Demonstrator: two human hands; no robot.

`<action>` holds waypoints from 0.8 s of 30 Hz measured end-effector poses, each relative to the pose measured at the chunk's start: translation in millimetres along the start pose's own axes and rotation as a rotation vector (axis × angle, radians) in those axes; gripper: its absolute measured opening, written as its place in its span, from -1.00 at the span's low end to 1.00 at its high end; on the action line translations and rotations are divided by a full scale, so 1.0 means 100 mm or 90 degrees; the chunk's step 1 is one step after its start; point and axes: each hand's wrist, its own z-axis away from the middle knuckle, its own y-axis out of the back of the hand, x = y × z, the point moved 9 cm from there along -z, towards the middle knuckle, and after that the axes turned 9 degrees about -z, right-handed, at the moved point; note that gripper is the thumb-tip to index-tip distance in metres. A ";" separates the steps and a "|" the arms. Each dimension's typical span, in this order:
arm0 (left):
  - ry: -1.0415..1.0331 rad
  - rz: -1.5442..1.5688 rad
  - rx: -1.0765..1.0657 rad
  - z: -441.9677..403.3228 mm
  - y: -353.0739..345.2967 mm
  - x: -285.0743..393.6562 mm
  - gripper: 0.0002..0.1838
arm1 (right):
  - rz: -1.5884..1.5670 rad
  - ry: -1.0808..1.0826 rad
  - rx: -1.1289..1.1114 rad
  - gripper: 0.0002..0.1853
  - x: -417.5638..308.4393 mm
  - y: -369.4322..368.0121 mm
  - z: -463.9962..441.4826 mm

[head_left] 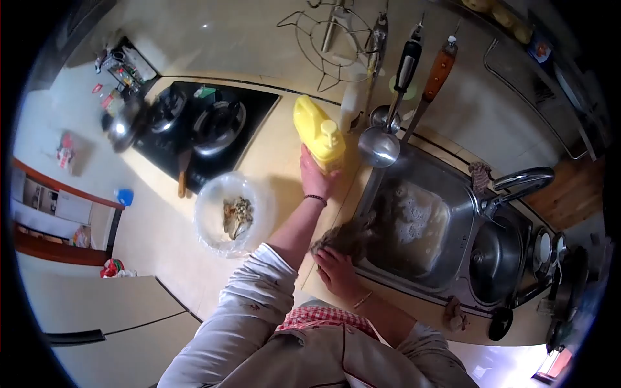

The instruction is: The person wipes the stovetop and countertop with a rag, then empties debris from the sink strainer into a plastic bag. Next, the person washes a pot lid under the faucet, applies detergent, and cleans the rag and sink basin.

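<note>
My left hand [318, 176] is wrapped round the lower end of a yellow pump bottle [314, 126], over the counter left of the sink. A brown rag [346, 240] is bunched on the counter beside the sink's left rim. My right hand [337, 275] is on the near end of this rag, its fingers closed against it. Cloudy, foamy water stands in the large basin of the steel sink [460, 249]. To the left of my left forearm is a bowl lined with a clear plastic bag [204, 223], with food scraps [237, 216] in it.
A black gas stove [255, 110] with a pan is at the back left. Ladles [380, 147] and a wire rack [326, 48] hang on the wall behind the counter. The tap [524, 178] rises on the sink's right, near a smaller basin [495, 258].
</note>
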 end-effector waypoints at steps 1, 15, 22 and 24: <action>-0.038 0.082 -0.013 -0.10 -0.04 0.04 0.00 | -0.186 0.005 0.011 -0.49 0.02 0.03 0.04; 0.053 0.106 -0.008 -0.65 -0.46 -0.37 -0.07 | 0.146 -0.288 0.222 -0.42 0.96 0.72 -0.66; -0.018 0.094 -0.140 0.61 0.06 0.15 -0.32 | 0.119 -0.448 0.208 -0.35 2.45 1.19 -1.49; -0.061 0.054 -0.158 0.82 0.25 0.09 -0.36 | 0.130 -0.465 0.219 -0.34 2.29 1.45 -1.47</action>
